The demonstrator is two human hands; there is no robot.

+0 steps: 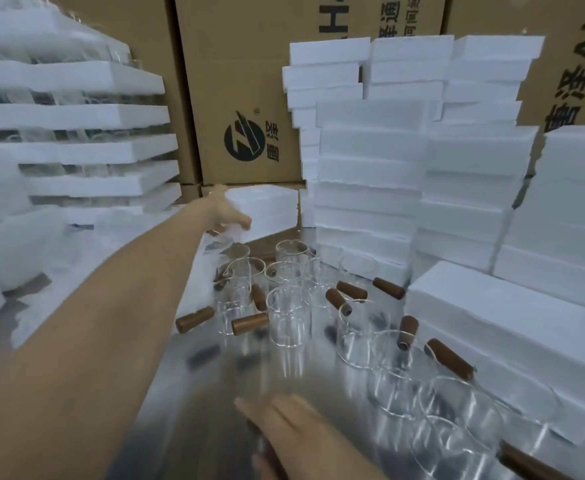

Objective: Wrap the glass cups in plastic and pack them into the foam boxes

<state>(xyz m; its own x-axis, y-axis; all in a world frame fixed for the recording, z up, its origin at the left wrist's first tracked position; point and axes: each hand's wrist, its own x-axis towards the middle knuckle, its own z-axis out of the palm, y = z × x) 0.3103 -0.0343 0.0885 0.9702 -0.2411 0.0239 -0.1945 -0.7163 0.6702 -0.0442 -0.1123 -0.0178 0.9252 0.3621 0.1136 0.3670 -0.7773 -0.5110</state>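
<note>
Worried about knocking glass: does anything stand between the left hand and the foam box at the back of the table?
Nothing visible does. The left hand is at the left end of the foam box, though blur hides the grip. The glass cups stand nearer, to the right of the forearm, not between them.

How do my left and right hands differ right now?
The left hand is stretched far out and grips the end of a foam box. The right hand lies close in, low over the steel table. The left hand's fingers wrap the box, while the right hand's fingers lie straight. Both hands are bare.
</note>
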